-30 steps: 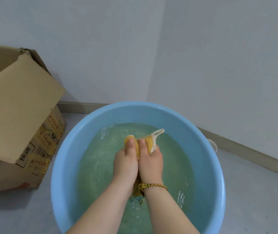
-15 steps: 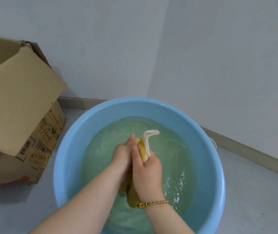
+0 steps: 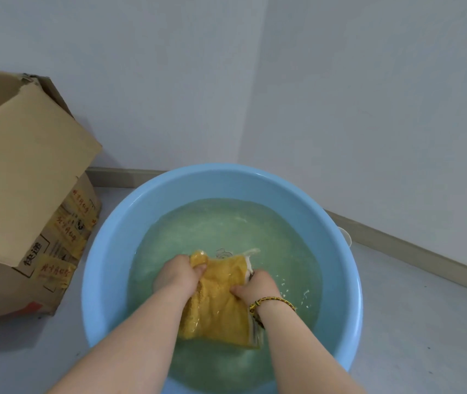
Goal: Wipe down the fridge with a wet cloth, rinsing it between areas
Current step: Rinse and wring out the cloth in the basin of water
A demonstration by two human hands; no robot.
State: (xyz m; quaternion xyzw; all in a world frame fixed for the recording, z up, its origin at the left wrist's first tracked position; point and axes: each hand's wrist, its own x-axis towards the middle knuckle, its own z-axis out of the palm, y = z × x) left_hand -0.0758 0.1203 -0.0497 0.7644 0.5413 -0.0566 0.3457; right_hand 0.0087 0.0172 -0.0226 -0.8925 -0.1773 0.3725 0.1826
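Cloth [image 3: 221,294]: mustard yellow, with a white loop at one corner. Basin [image 3: 107,280]: plain light blue; the water [image 3: 226,226] in it looks pale green. Bracelet [image 3: 272,302]: braided yellow and dark cord. Cardboard box [image 3: 27,172]: brown, with yellow tape bearing red characters. Walls [image 3: 368,109]: pale grey-white. Floor [image 3: 411,322]: grey.

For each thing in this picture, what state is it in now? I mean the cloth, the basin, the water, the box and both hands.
yellow cloth: wet, spread out between the hands, partly in the water.
blue basin: upright on the floor, holding water.
water: cloudy, rippled.
cardboard box: open, flap raised.
left hand: grips the cloth's upper corner.
right hand: grips the cloth's right edge.
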